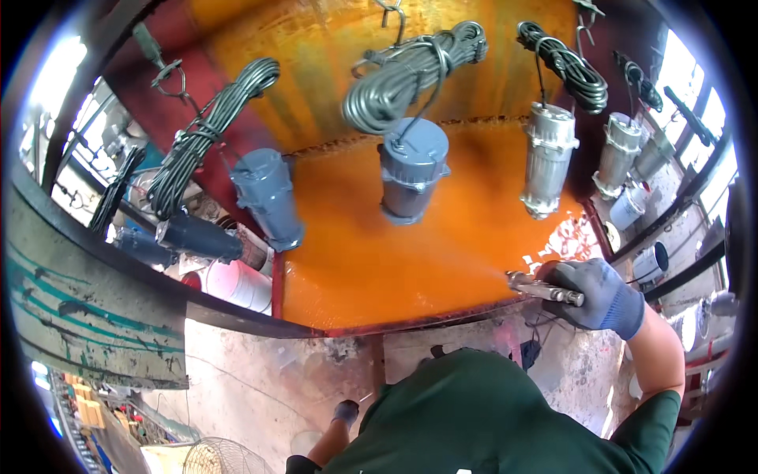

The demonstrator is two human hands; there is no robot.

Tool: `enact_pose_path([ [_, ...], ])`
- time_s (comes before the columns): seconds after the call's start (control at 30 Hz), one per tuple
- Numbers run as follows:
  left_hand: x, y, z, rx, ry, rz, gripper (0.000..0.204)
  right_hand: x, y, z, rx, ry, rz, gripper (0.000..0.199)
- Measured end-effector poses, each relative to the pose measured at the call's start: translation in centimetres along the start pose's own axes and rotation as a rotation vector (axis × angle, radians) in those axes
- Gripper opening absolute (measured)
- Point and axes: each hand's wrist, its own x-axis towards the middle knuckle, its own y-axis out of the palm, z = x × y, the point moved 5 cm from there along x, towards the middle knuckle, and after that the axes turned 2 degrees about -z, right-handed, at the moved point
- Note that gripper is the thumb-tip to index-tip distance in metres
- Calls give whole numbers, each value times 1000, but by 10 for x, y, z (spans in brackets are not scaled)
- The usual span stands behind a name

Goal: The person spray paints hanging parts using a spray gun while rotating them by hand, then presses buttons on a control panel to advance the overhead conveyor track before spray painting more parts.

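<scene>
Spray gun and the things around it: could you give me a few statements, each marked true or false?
1. The right hand holds the spray gun. True.
2. The right hand is bare. False: it wears a grey glove.
3. The middle cylinder stands on the floor. False: it hangs below a coiled cable.
4. The sleeve is green. True.
5. The left hand grips the cable. False: it is low down, well away from it.

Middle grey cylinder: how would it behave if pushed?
The grey cylinder would likely swing rather than tip, since it hangs below a cable coil. Its shiny surface may be slippery. The metal-looking casing suggests it is stiff and probably heavy.
</scene>
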Motion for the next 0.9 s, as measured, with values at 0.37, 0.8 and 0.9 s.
enact_pose_path([
  [0.37, 72, -63, -44, -342, -1, -285, 28, 15, 59, -26, 112, 74, -121, 24],
  [0.8, 21, -16, -11, -225, -226, 124, 41, -30, 137, -107, 514, 443, -414, 20],
  [0.9, 5, 1, -1, -538, -492, 81, 43, -12, 129, -66, 288, 405, -31, 21],
])
